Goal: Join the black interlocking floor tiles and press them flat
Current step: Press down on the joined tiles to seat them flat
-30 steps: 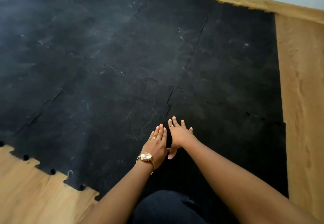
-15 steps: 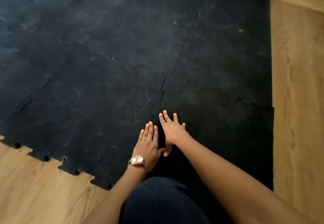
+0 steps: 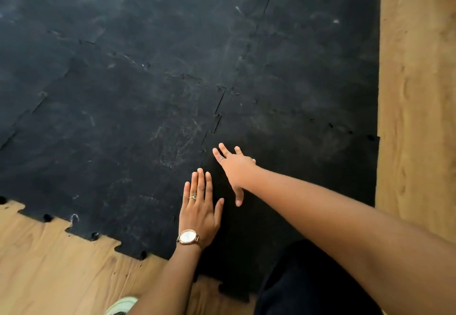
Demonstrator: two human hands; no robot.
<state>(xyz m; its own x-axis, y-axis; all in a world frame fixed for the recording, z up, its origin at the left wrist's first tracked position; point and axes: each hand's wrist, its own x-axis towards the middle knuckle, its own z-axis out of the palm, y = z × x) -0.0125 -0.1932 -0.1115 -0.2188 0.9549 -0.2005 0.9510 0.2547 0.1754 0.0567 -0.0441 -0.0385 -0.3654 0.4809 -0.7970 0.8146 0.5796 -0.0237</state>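
Black interlocking floor tiles (image 3: 138,117) cover most of the wooden floor. A toothed seam (image 3: 217,115) runs from the far side down toward my hands, with small gaps showing along it. My left hand (image 3: 199,211), wearing a watch and a ring, lies flat with fingers together on the tile left of the seam. My right hand (image 3: 234,169) rests palm down with fingers spread on the nearer right tile (image 3: 296,166), just past the left hand. Neither hand holds anything.
Bare wooden floor (image 3: 417,117) runs along the right edge of the tiles and also lies at the near left (image 3: 49,265), where the tile edge shows jigsaw teeth. My dark-clothed knee (image 3: 308,285) and a light shoe (image 3: 121,306) are at the bottom.
The view has tilted down and come closer. My right hand has slid further forward along the seam, apart from the left hand, which stays flat on the tile.
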